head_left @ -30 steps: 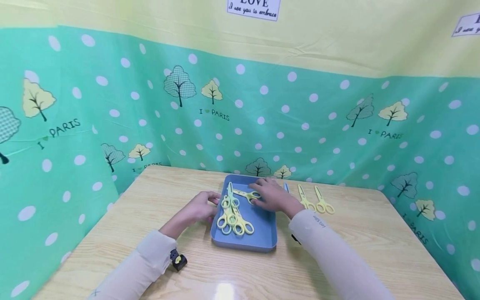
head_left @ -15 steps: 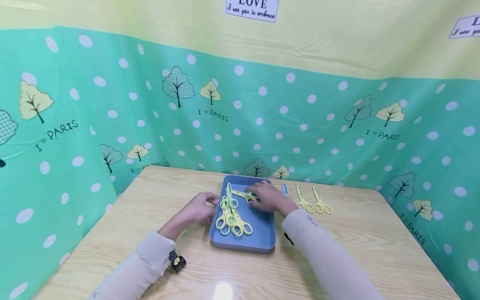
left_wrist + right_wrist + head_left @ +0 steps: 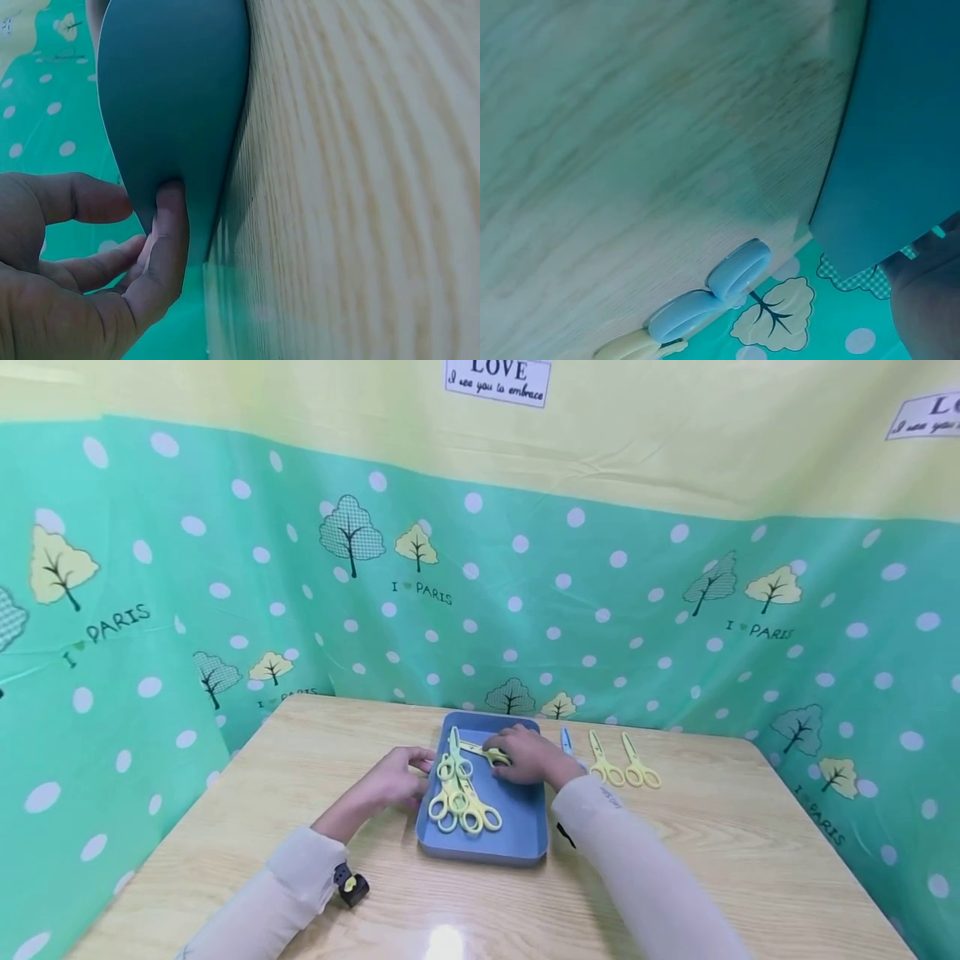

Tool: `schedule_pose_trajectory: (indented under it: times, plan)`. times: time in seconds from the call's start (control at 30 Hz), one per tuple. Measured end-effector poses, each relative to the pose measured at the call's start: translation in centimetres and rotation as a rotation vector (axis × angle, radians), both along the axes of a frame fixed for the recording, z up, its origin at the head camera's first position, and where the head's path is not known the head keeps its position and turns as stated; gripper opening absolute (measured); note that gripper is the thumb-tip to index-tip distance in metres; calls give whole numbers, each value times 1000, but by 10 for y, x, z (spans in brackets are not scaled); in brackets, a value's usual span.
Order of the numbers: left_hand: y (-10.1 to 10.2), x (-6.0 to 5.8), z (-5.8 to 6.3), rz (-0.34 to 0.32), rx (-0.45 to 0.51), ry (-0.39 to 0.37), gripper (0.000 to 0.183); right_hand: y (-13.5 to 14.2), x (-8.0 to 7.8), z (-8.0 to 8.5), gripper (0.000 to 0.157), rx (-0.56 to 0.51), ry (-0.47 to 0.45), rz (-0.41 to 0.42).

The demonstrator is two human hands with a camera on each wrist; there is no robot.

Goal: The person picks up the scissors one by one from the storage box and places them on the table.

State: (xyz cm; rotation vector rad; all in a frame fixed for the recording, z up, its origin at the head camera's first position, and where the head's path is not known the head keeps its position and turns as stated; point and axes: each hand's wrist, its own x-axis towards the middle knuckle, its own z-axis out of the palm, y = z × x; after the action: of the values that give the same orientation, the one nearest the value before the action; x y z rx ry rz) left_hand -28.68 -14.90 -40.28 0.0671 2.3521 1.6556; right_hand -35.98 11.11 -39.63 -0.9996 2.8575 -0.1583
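Two hands at the blue tray [image 3: 517, 835] now: the left hand [image 3: 397, 778] beside its left wall, fingers apart, one fingertip pressing the outside, presumably to steady it. Over the tray's far half, the right hand [image 3: 531, 755] curves its fingers at the yellow scissors [image 3: 474, 748]; whether they pinch, I can't tell. Heaped scissors [image 3: 450, 787] overlap along the tray's left side; right of it, blue scissors [image 3: 566, 742] and two yellow pairs [image 3: 602, 763] lie in a row, apparently kept separate.

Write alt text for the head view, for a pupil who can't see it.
A person's right hand is at yellow scissors in a blue tray; the left hand holds the tray's left side. More yellow and green scissors overlap inside. To the tray's right, one blue pair and two yellow pairs lie on a wooden table.
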Motion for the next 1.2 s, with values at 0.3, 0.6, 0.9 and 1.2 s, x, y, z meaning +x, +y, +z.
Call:
schedule_pose_trajectory:
  times: [0.3,0.6,0.9,1.2]
  plan:
    - [-1,2,-1,-7,5,0,62,-9,-1,-3,36,15,-38,44]
    - [0,2,-1,-14,-3,-5,61,-12,5,-1,33,14,-73,29]
    - [-1,2,2,-17,-10,-2,60,-14,12,5,43,53,-115,-3]
    - [-2,2,0,-19,8,-5,62,-18,12,4,40,68,-116,3]
